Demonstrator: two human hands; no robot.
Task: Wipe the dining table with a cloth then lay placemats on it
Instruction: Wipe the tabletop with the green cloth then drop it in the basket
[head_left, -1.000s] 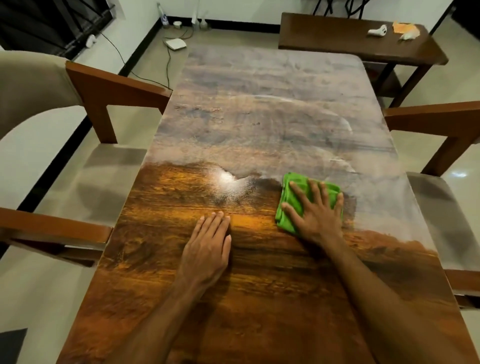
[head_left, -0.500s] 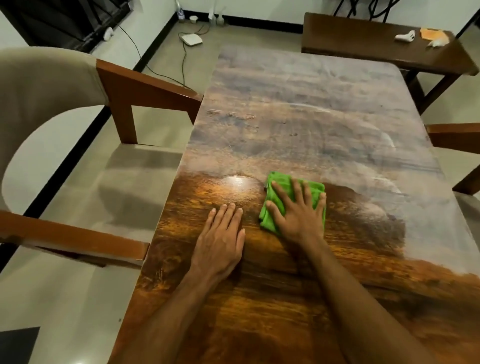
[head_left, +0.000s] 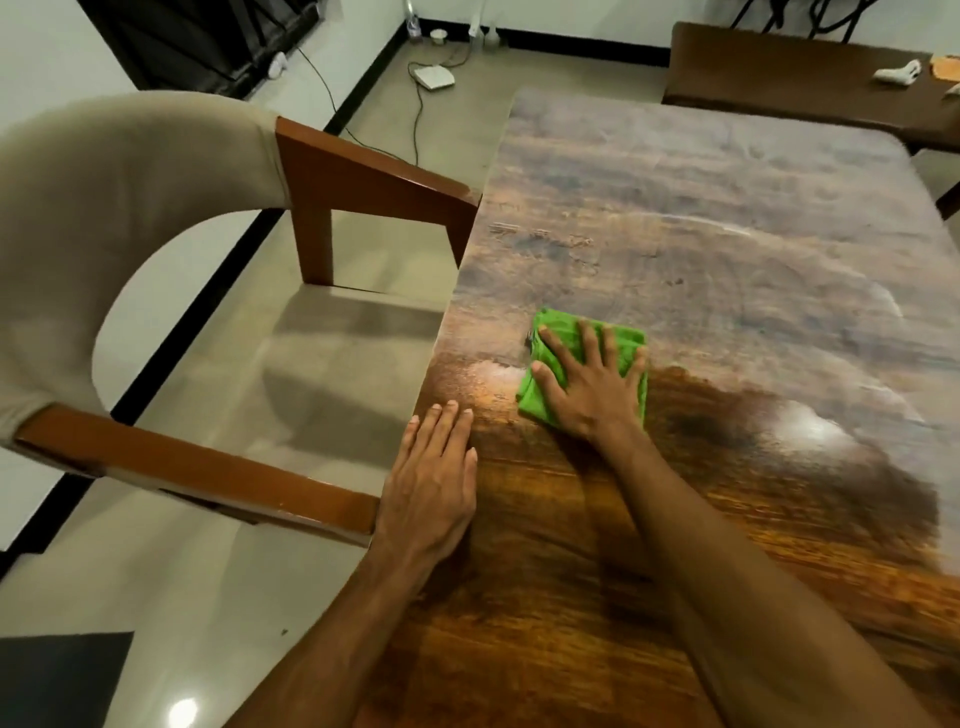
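Note:
A folded green cloth (head_left: 556, 338) lies on the wooden dining table (head_left: 727, 218), near its left edge. My right hand (head_left: 587, 384) presses flat on the cloth with fingers spread, covering most of it. My left hand (head_left: 431, 483) rests palm down on the table's left edge, fingers together, holding nothing. The near part of the table looks dark and glossy; the far part is dull and greyish with smear arcs. No placemats are in view.
A beige-backed chair (head_left: 130, 218) with brown wooden arms stands against the table's left side. A dark side table (head_left: 789, 78) with small white items stands at the far right. A white device (head_left: 435, 78) and cables lie on the floor at the back.
My right hand has slid the green cloth leftward across the table toward its left edge. My left hand has shifted to the table's left edge, and my view has swung left.

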